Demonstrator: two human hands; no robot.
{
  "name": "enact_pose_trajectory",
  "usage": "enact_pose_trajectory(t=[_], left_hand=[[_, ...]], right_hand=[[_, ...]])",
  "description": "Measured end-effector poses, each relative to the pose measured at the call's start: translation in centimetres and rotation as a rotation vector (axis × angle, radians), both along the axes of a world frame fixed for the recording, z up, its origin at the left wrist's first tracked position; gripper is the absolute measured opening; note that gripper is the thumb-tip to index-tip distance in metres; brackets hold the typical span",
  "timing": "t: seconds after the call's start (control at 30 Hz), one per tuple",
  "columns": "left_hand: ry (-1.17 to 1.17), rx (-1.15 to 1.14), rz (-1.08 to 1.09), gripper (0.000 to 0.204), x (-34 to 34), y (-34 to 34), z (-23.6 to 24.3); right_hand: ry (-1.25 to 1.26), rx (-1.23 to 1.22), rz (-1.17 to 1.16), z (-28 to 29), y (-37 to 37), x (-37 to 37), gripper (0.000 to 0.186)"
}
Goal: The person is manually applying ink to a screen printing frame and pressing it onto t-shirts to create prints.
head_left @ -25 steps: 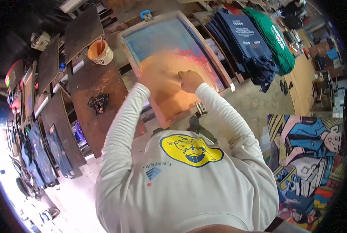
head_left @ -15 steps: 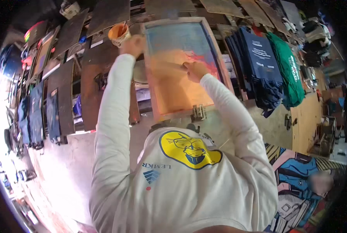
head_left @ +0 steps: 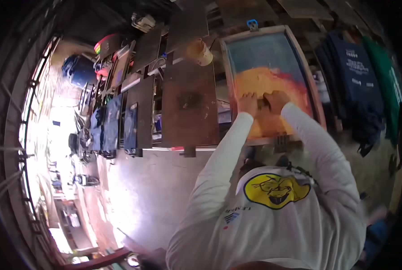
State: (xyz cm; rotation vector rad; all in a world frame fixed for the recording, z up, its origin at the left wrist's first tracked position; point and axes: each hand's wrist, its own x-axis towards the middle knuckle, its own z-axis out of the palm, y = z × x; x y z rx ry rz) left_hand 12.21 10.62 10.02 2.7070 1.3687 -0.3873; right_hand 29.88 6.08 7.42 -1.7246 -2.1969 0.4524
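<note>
Head view: left hand, back from the ink cup, is joining right hand, both grips clamping the squeegee on the screen frame, pulling.

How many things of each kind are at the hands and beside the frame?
Wooden printing frame with orange ink: 1
Hands, left and right, pressing on the frame: 2
Orange-stained paint cup: 1
Blue clip: 1
Total: 5
</note>
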Motion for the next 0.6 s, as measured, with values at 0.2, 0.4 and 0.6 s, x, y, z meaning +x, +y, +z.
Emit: enact_pose_trajectory(t=[0.2,0.4,0.6], left_hand=[[-0.816,-0.423,0.383,0.044,0.5,1.9,-7.6],[-0.357,0.118,0.039,0.027,-0.4,3.2,-7.7],[-0.367,0.046,-0.074,0.026,-1.2,2.6,-5.2]], right_hand=[[-0.31,0.041,-0.026,-1.1,0.2,-0.3,0.028],[-0.184,-0.062,-0.035,0.9,1.0,-0.4,0.026],[-0.203,-0.103,-0.103,1.8,0.1,-1.3,0.021]])
